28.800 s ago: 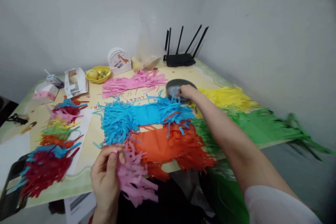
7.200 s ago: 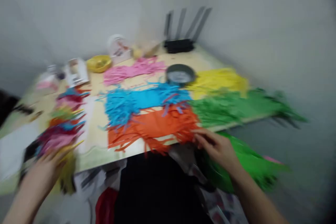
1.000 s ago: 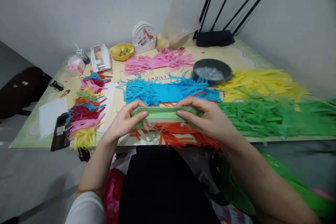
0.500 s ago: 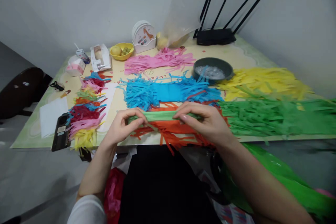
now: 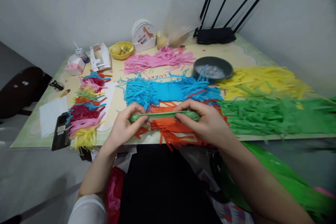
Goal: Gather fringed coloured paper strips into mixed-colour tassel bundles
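Note:
Both hands hold a rolled strip of green fringed paper point(image 5: 164, 115) level above the near table edge. My left hand point(image 5: 125, 128) pinches its left end, thumb on top and fingers curled under. My right hand point(image 5: 207, 122) grips its right end the same way. Under the strip lies orange fringed paper point(image 5: 168, 129), hanging over the edge. Behind it lies blue fringed paper point(image 5: 168, 91), with pink fringed paper point(image 5: 159, 60) farther back. Green fringed paper point(image 5: 273, 115) and yellow fringed paper point(image 5: 262, 80) spread to the right.
A dark bowl point(image 5: 213, 69) with clear bits stands behind the blue paper. A row of multicoloured tassels point(image 5: 85, 112) lies at the left beside a black phone point(image 5: 60, 135). A yellow fruit bowl point(image 5: 121, 49), small cartons point(image 5: 76, 64) and a black router point(image 5: 215, 35) line the back.
Over the last second the hands have pressed the green strip narrower and tighter and lowered it slightly toward the orange paper. Earlier, the left hand held pink paper while the right reached into the bowl.

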`<state>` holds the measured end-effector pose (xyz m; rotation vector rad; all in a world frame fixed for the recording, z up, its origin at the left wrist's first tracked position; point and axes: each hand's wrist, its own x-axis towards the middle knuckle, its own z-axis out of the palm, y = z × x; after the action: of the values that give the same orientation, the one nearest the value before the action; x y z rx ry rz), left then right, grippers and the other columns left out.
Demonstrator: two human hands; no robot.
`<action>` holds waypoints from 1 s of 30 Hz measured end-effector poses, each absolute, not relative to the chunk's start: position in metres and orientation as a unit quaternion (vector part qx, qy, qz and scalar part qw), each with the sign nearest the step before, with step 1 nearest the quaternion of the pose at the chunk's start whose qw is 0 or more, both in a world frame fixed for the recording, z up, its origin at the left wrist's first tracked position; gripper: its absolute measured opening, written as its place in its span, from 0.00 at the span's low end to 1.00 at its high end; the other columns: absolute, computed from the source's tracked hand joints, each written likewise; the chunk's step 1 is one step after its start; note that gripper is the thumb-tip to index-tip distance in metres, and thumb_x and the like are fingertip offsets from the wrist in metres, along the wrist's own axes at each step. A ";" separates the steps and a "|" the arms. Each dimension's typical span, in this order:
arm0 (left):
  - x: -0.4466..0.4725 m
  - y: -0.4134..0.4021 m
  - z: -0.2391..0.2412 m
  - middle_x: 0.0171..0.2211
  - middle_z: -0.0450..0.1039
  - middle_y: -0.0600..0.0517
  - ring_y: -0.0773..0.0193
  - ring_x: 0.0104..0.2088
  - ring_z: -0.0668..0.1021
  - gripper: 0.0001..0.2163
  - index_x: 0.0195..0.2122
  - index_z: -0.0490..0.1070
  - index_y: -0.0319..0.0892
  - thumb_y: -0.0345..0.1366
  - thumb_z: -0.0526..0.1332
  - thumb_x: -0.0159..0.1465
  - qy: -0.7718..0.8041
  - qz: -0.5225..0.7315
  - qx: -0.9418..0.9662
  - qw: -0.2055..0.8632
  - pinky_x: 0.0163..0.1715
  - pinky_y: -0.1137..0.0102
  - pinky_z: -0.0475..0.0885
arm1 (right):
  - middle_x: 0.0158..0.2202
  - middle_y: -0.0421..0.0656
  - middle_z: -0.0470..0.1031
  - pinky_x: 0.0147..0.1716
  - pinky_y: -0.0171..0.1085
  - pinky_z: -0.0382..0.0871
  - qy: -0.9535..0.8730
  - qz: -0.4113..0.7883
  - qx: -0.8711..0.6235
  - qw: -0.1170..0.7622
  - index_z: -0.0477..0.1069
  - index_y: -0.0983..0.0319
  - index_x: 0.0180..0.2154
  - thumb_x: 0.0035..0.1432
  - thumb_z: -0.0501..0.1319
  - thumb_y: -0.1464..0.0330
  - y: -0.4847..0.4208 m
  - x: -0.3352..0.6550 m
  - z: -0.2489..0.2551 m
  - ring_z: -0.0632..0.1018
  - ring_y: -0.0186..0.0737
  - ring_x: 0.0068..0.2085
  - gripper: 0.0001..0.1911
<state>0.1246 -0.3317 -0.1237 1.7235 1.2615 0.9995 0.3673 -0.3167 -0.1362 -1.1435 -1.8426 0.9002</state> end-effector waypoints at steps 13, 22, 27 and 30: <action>0.118 -0.328 -0.137 0.30 0.79 0.49 0.65 0.30 0.80 0.05 0.34 0.78 0.39 0.34 0.65 0.62 0.358 0.455 0.577 0.576 0.33 0.72 0.75 | 0.27 0.42 0.81 0.32 0.35 0.74 -0.690 0.435 -0.336 0.471 0.82 0.58 0.36 0.58 0.63 0.70 -0.311 0.368 -0.146 0.80 0.37 0.31 0.08; 0.126 -0.331 -0.128 0.34 0.79 0.51 0.66 0.35 0.81 0.05 0.39 0.74 0.41 0.34 0.64 0.62 0.473 0.388 0.730 0.304 0.37 0.74 0.73 | 0.41 0.44 0.81 0.41 0.38 0.74 -0.747 0.264 -0.445 0.417 0.77 0.59 0.44 0.59 0.63 0.68 -0.320 0.364 -0.143 0.81 0.42 0.40 0.10; 0.128 -0.333 -0.127 0.30 0.79 0.51 0.66 0.31 0.81 0.05 0.33 0.73 0.40 0.35 0.63 0.64 0.478 0.380 0.717 0.336 0.34 0.74 0.72 | 0.32 0.42 0.80 0.35 0.36 0.75 -0.716 0.334 -0.457 0.408 0.75 0.60 0.35 0.59 0.62 0.66 -0.321 0.363 -0.142 0.82 0.40 0.33 0.04; 0.130 -0.334 -0.128 0.28 0.80 0.50 0.64 0.29 0.82 0.06 0.36 0.74 0.39 0.37 0.63 0.64 0.461 0.408 0.649 0.448 0.33 0.72 0.75 | 0.30 0.41 0.81 0.32 0.34 0.76 -0.665 0.444 -0.424 0.424 0.77 0.60 0.38 0.59 0.63 0.66 -0.321 0.364 -0.143 0.82 0.38 0.31 0.06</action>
<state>0.1298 -0.3345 -0.1277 1.6048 1.1400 1.0092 0.3638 -0.3213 -0.1427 -1.0604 -1.6646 1.1118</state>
